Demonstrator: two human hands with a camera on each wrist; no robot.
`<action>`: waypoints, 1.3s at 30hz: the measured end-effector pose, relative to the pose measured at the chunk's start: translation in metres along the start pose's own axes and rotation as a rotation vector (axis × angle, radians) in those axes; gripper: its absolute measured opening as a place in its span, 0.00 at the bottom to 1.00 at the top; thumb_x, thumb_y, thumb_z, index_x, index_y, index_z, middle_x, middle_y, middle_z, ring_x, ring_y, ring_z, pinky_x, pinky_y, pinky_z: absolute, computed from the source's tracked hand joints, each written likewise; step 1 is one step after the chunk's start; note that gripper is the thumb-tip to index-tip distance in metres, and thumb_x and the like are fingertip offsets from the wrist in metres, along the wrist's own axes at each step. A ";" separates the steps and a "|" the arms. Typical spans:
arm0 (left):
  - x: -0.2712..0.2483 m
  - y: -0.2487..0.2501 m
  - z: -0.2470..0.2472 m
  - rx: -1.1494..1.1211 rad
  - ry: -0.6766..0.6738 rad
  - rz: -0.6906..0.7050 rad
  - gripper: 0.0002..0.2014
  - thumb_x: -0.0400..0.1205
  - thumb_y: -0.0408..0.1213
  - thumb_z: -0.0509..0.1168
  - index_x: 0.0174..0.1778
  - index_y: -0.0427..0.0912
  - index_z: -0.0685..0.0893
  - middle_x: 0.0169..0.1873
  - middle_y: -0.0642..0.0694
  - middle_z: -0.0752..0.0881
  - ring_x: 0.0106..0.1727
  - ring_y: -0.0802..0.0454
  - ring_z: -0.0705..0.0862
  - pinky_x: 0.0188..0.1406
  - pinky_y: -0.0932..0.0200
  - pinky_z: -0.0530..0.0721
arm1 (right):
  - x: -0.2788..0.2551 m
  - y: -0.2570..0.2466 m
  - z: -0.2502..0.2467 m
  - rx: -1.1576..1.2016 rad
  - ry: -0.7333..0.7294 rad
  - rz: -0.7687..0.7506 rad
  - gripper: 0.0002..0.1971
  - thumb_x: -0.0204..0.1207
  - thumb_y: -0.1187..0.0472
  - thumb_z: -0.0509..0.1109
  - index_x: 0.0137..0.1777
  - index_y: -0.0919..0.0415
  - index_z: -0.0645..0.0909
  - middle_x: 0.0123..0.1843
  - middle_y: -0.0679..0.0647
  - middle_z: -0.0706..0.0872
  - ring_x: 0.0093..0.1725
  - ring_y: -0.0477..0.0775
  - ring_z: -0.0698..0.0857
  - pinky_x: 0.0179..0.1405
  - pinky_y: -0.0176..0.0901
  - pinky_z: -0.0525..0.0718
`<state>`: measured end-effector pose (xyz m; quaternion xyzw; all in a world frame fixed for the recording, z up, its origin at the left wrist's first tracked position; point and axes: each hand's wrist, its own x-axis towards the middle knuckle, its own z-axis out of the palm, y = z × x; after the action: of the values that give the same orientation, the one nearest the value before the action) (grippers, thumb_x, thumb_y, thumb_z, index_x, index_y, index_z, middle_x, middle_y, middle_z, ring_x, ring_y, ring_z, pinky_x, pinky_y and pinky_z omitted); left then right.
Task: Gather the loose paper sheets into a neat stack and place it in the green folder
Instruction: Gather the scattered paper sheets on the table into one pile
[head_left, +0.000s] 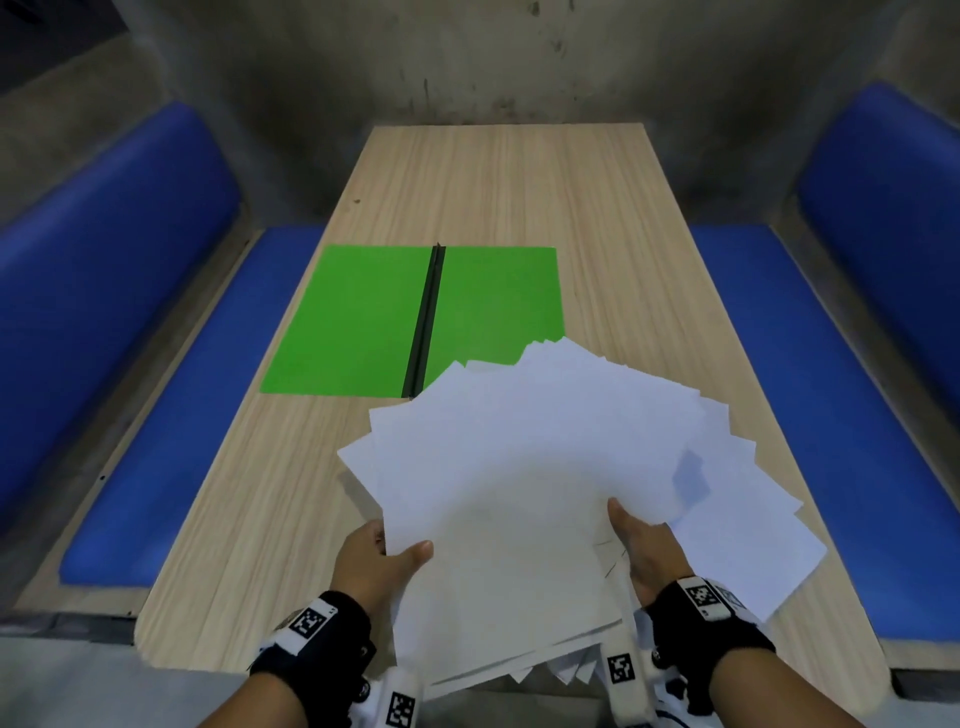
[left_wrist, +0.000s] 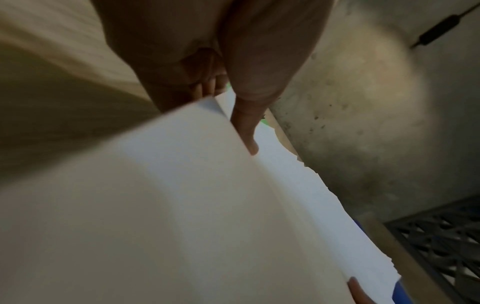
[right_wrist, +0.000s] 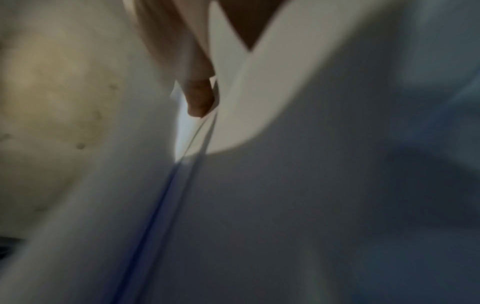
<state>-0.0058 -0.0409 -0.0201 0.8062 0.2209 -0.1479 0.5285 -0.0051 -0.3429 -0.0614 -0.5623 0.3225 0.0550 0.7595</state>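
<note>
A pale wood-grain bench (head_left: 498, 208) runs toward a stained concrete wall (head_left: 467, 62); two blue padded seats (head_left: 171, 395) flank it; one green folder (head_left: 363, 322) lies open on it; both grips, left hand (head_left: 374, 561) and right hand (head_left: 649, 551), pinch one fanned sheaf of paper sheets (head_left: 535, 457), too many to count, above the near end.

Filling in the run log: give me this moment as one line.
left hand: holds paper sheets | right hand: holds paper sheets | sheets: fanned, uneven | green folder: open on table
</note>
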 end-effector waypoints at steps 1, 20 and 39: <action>-0.004 0.003 0.001 -0.069 0.006 0.032 0.10 0.73 0.35 0.75 0.48 0.38 0.86 0.45 0.46 0.91 0.47 0.48 0.89 0.45 0.55 0.86 | 0.003 0.005 -0.003 0.002 -0.020 0.010 0.21 0.58 0.40 0.82 0.48 0.50 0.90 0.58 0.52 0.91 0.61 0.59 0.87 0.72 0.63 0.77; 0.057 0.044 -0.002 -0.519 0.320 -0.041 0.16 0.83 0.42 0.62 0.63 0.38 0.82 0.57 0.43 0.86 0.57 0.44 0.84 0.63 0.49 0.79 | -0.005 -0.018 -0.001 0.202 -0.037 0.204 0.26 0.76 0.36 0.59 0.57 0.57 0.84 0.47 0.58 0.93 0.48 0.61 0.91 0.55 0.59 0.84; 0.071 0.043 -0.036 -0.101 0.082 -0.151 0.20 0.73 0.35 0.74 0.58 0.28 0.83 0.53 0.31 0.88 0.49 0.38 0.87 0.52 0.47 0.85 | 0.010 -0.011 -0.003 -0.183 0.170 0.016 0.21 0.75 0.64 0.74 0.66 0.73 0.79 0.64 0.66 0.85 0.62 0.68 0.85 0.67 0.66 0.79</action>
<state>0.0772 -0.0085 -0.0051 0.7650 0.3098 -0.1431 0.5462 0.0071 -0.3523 -0.0583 -0.6292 0.3839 0.0425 0.6745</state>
